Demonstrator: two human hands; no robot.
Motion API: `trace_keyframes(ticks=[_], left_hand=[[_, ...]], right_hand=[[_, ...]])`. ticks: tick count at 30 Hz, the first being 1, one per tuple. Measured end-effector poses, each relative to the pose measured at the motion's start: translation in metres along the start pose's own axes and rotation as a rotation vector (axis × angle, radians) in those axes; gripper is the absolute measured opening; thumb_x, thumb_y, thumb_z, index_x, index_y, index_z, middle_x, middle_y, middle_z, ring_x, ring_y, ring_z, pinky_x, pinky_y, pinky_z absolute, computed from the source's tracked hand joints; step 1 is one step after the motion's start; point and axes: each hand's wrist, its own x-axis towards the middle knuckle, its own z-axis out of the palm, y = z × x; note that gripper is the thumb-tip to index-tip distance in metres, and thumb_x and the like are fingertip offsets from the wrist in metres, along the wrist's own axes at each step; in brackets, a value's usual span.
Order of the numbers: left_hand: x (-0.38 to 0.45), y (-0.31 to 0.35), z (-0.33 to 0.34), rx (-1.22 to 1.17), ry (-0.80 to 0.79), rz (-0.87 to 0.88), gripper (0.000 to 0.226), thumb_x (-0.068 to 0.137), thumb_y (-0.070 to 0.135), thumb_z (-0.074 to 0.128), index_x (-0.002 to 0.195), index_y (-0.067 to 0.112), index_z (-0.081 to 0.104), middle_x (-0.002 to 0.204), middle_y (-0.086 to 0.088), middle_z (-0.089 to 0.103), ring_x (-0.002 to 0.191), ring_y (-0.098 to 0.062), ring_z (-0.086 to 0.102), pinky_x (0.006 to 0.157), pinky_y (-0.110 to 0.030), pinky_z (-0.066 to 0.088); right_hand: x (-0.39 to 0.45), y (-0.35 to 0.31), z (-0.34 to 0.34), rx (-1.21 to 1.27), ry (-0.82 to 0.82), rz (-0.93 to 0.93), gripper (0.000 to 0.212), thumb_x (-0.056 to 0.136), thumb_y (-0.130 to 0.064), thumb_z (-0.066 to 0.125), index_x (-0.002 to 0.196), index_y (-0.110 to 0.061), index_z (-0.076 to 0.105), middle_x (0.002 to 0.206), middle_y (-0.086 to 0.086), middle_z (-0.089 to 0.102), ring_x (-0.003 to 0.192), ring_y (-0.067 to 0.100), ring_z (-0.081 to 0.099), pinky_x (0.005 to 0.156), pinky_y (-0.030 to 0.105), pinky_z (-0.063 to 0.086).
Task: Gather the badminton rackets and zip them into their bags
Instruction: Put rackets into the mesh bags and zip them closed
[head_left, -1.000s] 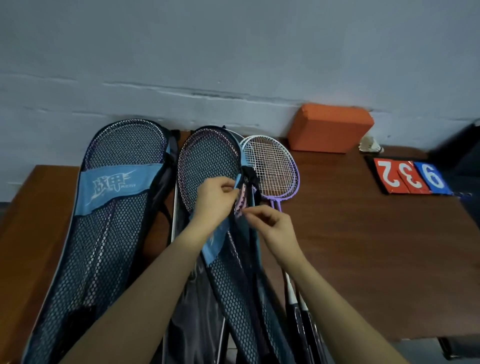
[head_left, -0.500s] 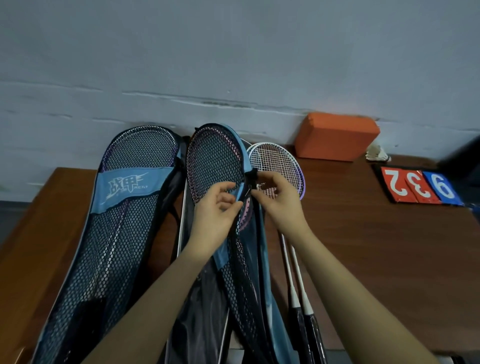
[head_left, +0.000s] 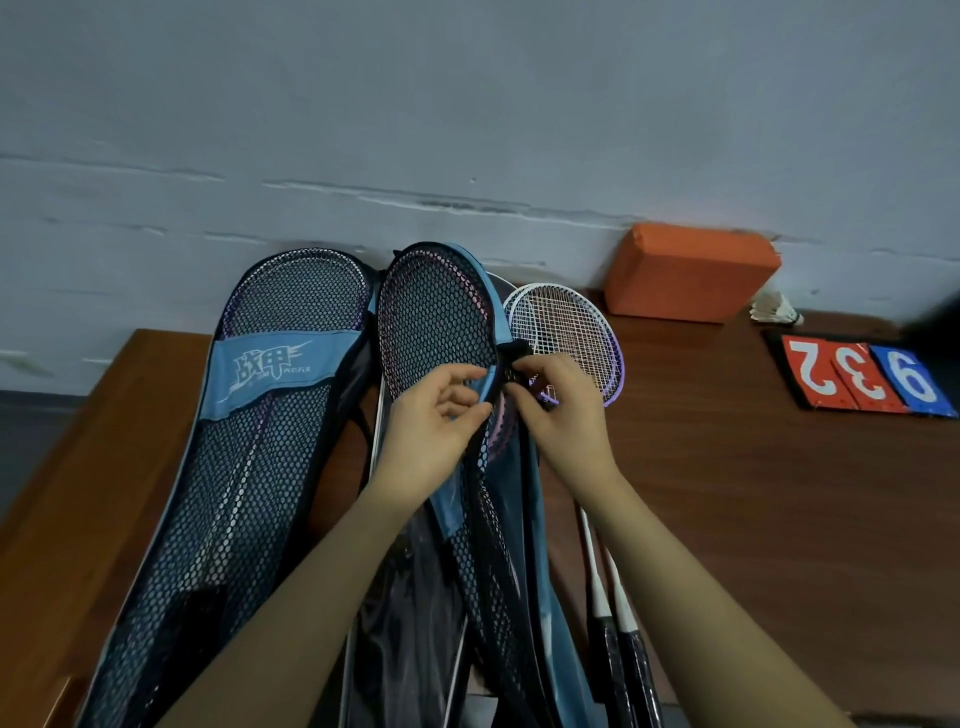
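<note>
Two blue and black mesh racket bags lie side by side on the brown table (head_left: 753, 493). The left bag (head_left: 260, 467) is closed around rackets. The middle bag (head_left: 436, 322) holds pink-framed rackets, and its right edge gapes below my hands. My left hand (head_left: 431, 421) pinches that bag's blue edge. My right hand (head_left: 566, 410) grips the black zipper pull (head_left: 514, 364) at the same edge. Two loose white and purple rackets (head_left: 566, 332) lie to the right of the middle bag, their black grips near the table's front edge.
An orange block (head_left: 685, 270) rests against the grey wall at the back. A white shuttlecock (head_left: 776, 309) lies beside it. A scoreboard (head_left: 867, 374) with red and blue number cards sits at the far right. The table's left edge runs beside the left bag.
Both hands have moved up along the middle bag's right edge toward its head, with the zipper pull between the right fingers. The camera has tilted slightly.
</note>
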Motion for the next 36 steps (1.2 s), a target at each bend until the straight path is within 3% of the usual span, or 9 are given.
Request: trace_keyframes(ticks=[2, 4, 7, 12, 17, 22, 25, 32, 36], left_hand=[[0.001, 0.000, 0.000, 0.002, 0.001, 0.000, 0.029, 0.081, 0.004, 0.067, 0.103, 0.022, 0.061, 0.078, 0.002, 0.063, 0.068, 0.000, 0.060, 0.071, -0.012, 0.050], [0.002, -0.002, 0.002, 0.006, 0.017, 0.000, 0.030, 0.081, 0.003, 0.067, 0.101, 0.025, 0.061, 0.076, 0.003, 0.062, 0.066, 0.001, 0.059, 0.069, -0.012, 0.049], [0.003, -0.006, 0.008, -0.007, 0.054, 0.000, 0.034, 0.081, 0.004, 0.067, 0.099, 0.031, 0.059, 0.075, 0.004, 0.062, 0.068, -0.001, 0.061, 0.069, -0.013, 0.050], [0.008, -0.011, 0.015, -0.028, 0.094, 0.011, 0.040, 0.081, 0.006, 0.067, 0.095, 0.041, 0.057, 0.077, 0.006, 0.062, 0.072, -0.002, 0.061, 0.070, -0.011, 0.050], [0.016, -0.014, 0.020, 0.052, 0.041, 0.060, 0.034, 0.082, 0.008, 0.067, 0.103, 0.033, 0.060, 0.079, 0.003, 0.060, 0.074, -0.005, 0.060, 0.074, -0.019, 0.050], [0.030, -0.021, 0.009, 0.661, -0.068, 0.518, 0.025, 0.086, 0.017, 0.062, 0.111, 0.019, 0.066, 0.119, -0.008, 0.053, 0.110, -0.025, 0.045, 0.092, -0.039, 0.036], [0.034, -0.027, 0.000, 0.809, -0.188, 0.600, 0.023, 0.086, 0.017, 0.059, 0.107, 0.023, 0.068, 0.135, 0.000, 0.049, 0.124, -0.027, 0.037, 0.097, -0.041, 0.024], [0.048, -0.029, -0.006, 0.929, -0.162, 0.681, 0.014, 0.079, 0.024, 0.071, 0.092, 0.030, 0.073, 0.122, 0.003, 0.062, 0.116, -0.030, 0.053, 0.086, -0.047, 0.035], [0.056, -0.030, 0.002, 0.840, -0.075, 0.615, 0.012, 0.080, 0.024, 0.069, 0.089, 0.030, 0.074, 0.117, 0.005, 0.065, 0.113, -0.028, 0.055, 0.087, -0.046, 0.034]], right_hand=[[0.001, -0.002, -0.001, -0.060, -0.014, -0.048, 0.015, 0.083, -0.007, 0.066, 0.097, -0.003, 0.065, 0.089, 0.008, 0.063, 0.080, 0.026, 0.060, 0.071, 0.048, 0.049], [0.000, -0.001, 0.000, -0.195, -0.006, -0.107, 0.012, 0.082, -0.007, 0.066, 0.094, -0.003, 0.066, 0.085, 0.010, 0.064, 0.072, 0.029, 0.060, 0.067, 0.042, 0.048], [0.001, 0.001, -0.003, -0.339, 0.032, -0.165, 0.005, 0.081, -0.010, 0.067, 0.082, -0.006, 0.065, 0.077, 0.006, 0.064, 0.067, 0.027, 0.059, 0.066, 0.032, 0.034], [-0.002, 0.010, -0.008, -0.511, 0.009, -0.296, 0.001, 0.081, -0.007, 0.066, 0.081, -0.007, 0.065, 0.075, 0.005, 0.065, 0.065, 0.026, 0.060, 0.063, 0.033, 0.033], [-0.018, 0.017, -0.010, -0.485, -0.089, -0.301, 0.009, 0.078, -0.002, 0.066, 0.085, -0.007, 0.066, 0.078, 0.006, 0.064, 0.069, 0.027, 0.061, 0.064, 0.036, 0.037], [-0.032, 0.016, -0.010, -0.297, -0.100, -0.211, 0.019, 0.085, -0.007, 0.056, 0.099, -0.007, 0.070, 0.088, 0.006, 0.065, 0.083, 0.020, 0.058, 0.068, 0.032, 0.037], [-0.030, 0.014, -0.012, -0.257, -0.089, -0.162, 0.017, 0.086, -0.006, 0.057, 0.097, -0.008, 0.070, 0.089, 0.004, 0.067, 0.080, 0.020, 0.060, 0.067, 0.036, 0.042], [-0.027, 0.013, -0.008, -0.240, -0.103, -0.145, 0.019, 0.082, -0.003, 0.060, 0.096, -0.008, 0.071, 0.090, 0.003, 0.071, 0.081, 0.023, 0.066, 0.069, 0.037, 0.045], [-0.026, 0.017, -0.015, -0.298, -0.095, -0.146, 0.017, 0.080, -0.002, 0.063, 0.093, -0.011, 0.072, 0.087, -0.001, 0.070, 0.079, 0.016, 0.061, 0.068, 0.031, 0.037]])
